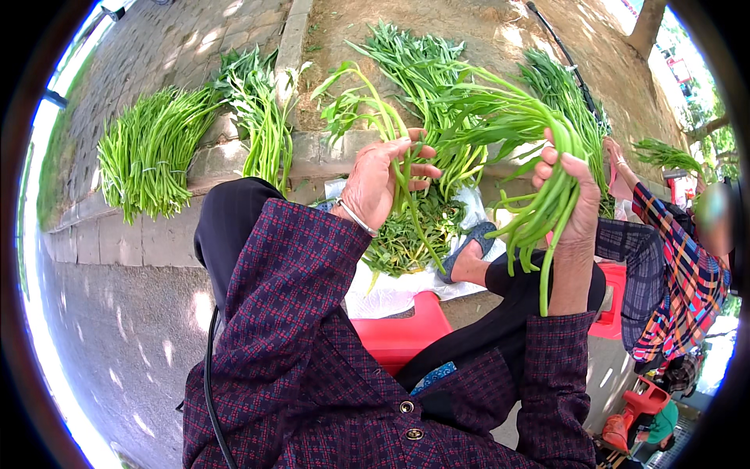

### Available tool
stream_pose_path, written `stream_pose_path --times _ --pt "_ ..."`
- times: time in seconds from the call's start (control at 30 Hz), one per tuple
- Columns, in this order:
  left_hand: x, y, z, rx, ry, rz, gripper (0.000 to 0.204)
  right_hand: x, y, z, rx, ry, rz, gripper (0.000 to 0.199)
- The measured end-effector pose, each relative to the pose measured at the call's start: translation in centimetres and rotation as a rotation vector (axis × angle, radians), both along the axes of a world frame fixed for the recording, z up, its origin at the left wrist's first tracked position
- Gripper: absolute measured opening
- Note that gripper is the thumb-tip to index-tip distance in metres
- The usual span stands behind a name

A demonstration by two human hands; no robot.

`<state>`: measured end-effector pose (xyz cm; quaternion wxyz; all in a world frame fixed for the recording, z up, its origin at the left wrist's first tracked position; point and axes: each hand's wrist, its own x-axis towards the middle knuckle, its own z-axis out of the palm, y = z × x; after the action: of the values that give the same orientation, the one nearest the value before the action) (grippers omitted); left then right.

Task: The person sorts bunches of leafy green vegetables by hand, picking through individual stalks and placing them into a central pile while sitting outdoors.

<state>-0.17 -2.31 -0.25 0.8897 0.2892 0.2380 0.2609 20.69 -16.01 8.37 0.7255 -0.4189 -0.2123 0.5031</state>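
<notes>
Bundle of long green leafy stems (pixel 556 199), clasped inside right hand (pixel 583 205) and drooping below that grip, could spill if fingers slacken, while slender green sprigs (pixel 384 117), pinched in left hand (pixel 372 184), could snap under pressure.

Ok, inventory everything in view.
Thin bunch: one, green, centre
Thick bunch: one, green, right of centre
Greens heaps: about four, green, across the top
Plastic sheet: one, white, centre
Trimmings: one pile, green, on plastic sheet
Stools: at least three, red, centre and right
Slipper: one, blue, beside sheet
Co-worker: one, multicoloured checked top, right
Tree trunk: one, brown, upper right
Bracelet: one, silver, centre
Sleeves: two, dark checked, below
Left hand: one, bare, around thin bunch
Right hand: one, bare, around thick bunch
</notes>
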Motion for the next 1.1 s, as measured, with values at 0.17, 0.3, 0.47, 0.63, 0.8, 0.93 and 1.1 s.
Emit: stream_pose_path --times 0.17,0.3,0.47,0.63,0.8,0.93,1.1 --pt "0.4 -1.0 0.5 0.017 -0.077 -0.117 0.04 -2.4 0.8 -1.7 -0.141 -0.117 0.006 0.035" --pt "0.7 -2.0 0.5 0.094 -0.063 -0.167 0.047 -4.8 1.4 -2.8 -0.195 -0.202 0.015 0.03" --pt "0.7 -2.0 -0.1 0.065 -0.059 -0.093 0.047 -7.3 1.8 -3.6 -0.234 -0.292 0.03 0.027" --pt "1.6 -2.7 -0.2 -0.002 -0.095 -0.036 0.041 -8.3 2.4 -4.6 -0.205 -0.44 0.041 0.022" --pt "2.7 -3.3 -0.6 0.039 -0.05 0.041 0.035 -8.7 2.6 -5.2 -0.237 -0.546 -0.003 0.023" --pt "2.5 -3.5 -0.4 0.112 0.017 -0.002 0.035 -8.7 2.7 -5.0 -0.242 -0.533 0.014 0.025" --pt "2.5 -3.4 -0.9 0.136 0.082 -0.146 0.038 -8.1 2.8 -3.5 -0.321 -0.453 0.054 0.025"
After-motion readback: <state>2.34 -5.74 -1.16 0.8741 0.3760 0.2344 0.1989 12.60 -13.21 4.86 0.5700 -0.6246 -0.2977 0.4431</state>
